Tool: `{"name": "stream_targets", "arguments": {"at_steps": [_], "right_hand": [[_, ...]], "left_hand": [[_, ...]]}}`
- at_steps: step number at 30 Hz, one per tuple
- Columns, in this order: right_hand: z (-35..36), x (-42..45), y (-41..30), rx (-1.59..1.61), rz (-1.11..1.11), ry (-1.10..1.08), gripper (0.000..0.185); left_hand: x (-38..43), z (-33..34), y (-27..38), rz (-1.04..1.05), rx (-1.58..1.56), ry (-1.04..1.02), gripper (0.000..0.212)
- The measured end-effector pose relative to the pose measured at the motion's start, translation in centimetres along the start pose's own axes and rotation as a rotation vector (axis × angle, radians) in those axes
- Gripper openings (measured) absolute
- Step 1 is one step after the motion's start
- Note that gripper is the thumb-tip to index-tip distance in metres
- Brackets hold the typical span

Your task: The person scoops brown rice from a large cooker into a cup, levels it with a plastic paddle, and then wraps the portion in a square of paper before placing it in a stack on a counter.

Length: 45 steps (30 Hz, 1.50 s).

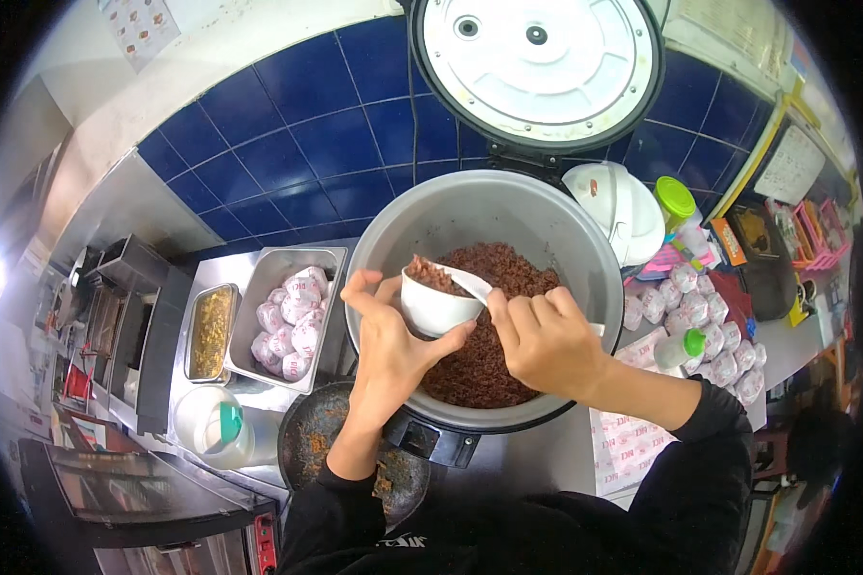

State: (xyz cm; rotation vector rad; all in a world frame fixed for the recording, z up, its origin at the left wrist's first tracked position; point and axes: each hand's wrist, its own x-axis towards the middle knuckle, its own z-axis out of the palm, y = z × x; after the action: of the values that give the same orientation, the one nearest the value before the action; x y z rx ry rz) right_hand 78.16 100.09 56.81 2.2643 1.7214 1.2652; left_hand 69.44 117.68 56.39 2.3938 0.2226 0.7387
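Over the open metal pot of a large rice cooker, my left hand holds a small white bowl tilted between thumb and fingers. Reddish-brown cooked rice fills part of the bowl. My right hand grips the handle of a white rice paddle, whose blade reaches into the bowl at its rim. Beneath both hands, more dark red-brown rice lies in the pot. The bowl hides part of that rice, and my right fingers cover much of the paddle's handle.
The cooker's raised lid stands behind the pot. To the left are a steel pan of wrapped balls, a tray of yellow food, a plastic jug and a dark wok. Printed wrapping paper and wrapped balls lie right.
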Motion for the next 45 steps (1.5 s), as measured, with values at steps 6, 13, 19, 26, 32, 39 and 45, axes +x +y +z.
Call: {"name": "stream_targets", "arguments": {"at_steps": [6,13,19,26,32,39,45], "right_hand": [[-1.0,0.1,1.4,0.036,0.122,-0.014,0.033],[-1.8,-0.2,-2.0,-0.149,0.003,0.056,0.038],[-1.5,0.2,1.7,0.320,0.266,0.121,0.033],[-3.2,1.4,0.3,1.642,0.932,-0.246,0.024],[-1.0,1.3,0.4,1.711,0.776,-0.340,0.021],[-2.6,2.5,2.3,1.802,0.885,-0.256,0.021],[-0.7,1.5,-0.2,1.574,0.760,-0.219,0.020]], "left_hand": [[-0.7,0.6,-0.4,0.023,-0.107,0.022,0.088],[-0.2,-0.4,-0.3,0.052,-0.049,0.032,0.091],[-0.2,0.3,-1.2,0.116,-0.229,0.139,0.088],[-0.1,1.3,-2.4,0.264,-0.296,0.313,0.090],[-0.4,1.0,-3.0,0.239,-0.283,0.291,0.093],[-0.1,0.8,-1.8,0.281,-0.194,0.341,0.091],[-0.5,1.6,-3.6,0.356,-0.178,0.287,0.098]]}}
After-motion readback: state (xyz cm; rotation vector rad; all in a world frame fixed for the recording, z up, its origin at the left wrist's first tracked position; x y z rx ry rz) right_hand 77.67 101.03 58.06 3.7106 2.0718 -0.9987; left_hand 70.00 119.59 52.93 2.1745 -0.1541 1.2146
